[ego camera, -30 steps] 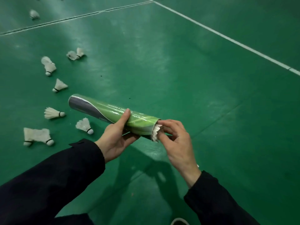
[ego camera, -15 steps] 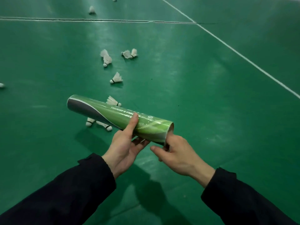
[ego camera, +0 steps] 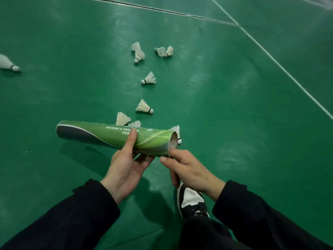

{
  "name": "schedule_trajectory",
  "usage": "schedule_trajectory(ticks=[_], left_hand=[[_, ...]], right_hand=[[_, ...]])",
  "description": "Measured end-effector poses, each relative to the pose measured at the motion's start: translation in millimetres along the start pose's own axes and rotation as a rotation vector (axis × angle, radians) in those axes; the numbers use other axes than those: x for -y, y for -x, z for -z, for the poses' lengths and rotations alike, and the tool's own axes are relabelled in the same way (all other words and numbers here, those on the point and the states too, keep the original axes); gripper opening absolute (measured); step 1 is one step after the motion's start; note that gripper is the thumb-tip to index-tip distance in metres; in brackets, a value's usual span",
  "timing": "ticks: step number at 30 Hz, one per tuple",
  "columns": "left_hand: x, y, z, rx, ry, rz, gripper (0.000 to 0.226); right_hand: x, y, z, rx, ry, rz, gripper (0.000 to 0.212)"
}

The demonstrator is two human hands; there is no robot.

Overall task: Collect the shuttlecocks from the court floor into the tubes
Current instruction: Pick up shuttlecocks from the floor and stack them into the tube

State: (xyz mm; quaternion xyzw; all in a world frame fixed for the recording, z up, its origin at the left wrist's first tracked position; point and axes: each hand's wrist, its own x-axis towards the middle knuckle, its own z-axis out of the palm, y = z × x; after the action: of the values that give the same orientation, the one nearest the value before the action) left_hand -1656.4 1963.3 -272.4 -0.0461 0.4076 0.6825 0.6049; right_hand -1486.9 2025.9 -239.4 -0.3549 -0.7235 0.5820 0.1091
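Green court floor [ego camera: 225,109], left hand [ego camera: 126,170] cradling tube [ego camera: 108,135]

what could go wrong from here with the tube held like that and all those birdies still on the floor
1. The left hand holds the green tube nearly level, its open end uncovered, so anything loaded might slide out if it tips.
2. The shuttlecock just beyond the open end lies close ahead of the shoe; a step forward could crush its feathers.
3. The right hand sits empty below the rim, so a slip of the one-handed grip could drop the tube.
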Motion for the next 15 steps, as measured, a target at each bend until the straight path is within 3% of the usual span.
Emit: schedule_trajectory(ticks=[4, 6, 8, 9, 11, 13, 15], left_hand=[[-10.4, -13.6, 27.2, -0.146, -0.011, -0.095, 0.061], [-17.2, -16.8, 43.3, -0.226, 0.013, -0.145, 0.061], [-23.2, -16.4, 53.6, -0.302, 0.031, -0.186, 0.061], [-24.7, -15.5, 55.5, -0.339, 0.041, -0.203, 0.062], [-24.0, -11.4, 53.4, -0.395, 0.067, -0.235, 0.061], [-20.8, -6.2, 46.4, -0.427, 0.089, -0.251, 0.057], [-19.5, -1.6, 36.8, -0.465, 0.099, -0.260, 0.056]], right_hand=[[-20.0, -47.5, 2.7, 0.110, -0.159, 0.066, 0.042], [-42.0, -80.6, 18.4, -0.066, -0.152, 0.100, 0.039], [-72.0, -118.8, 47.5, -0.297, 0.207, 0.091, 0.037], [-87.0, -138.3, 65.6, -0.293, 0.531, 0.043, 0.045], [-114.4, -168.1, 92.3, -0.046, 1.040, -0.137, 0.065], [-125.9, -184.3, 106.5, 0.085, 1.134, -0.241, 0.057], [-117.8, -184.3, 109.9, 0.019, 0.830, -0.171, 0.027]])
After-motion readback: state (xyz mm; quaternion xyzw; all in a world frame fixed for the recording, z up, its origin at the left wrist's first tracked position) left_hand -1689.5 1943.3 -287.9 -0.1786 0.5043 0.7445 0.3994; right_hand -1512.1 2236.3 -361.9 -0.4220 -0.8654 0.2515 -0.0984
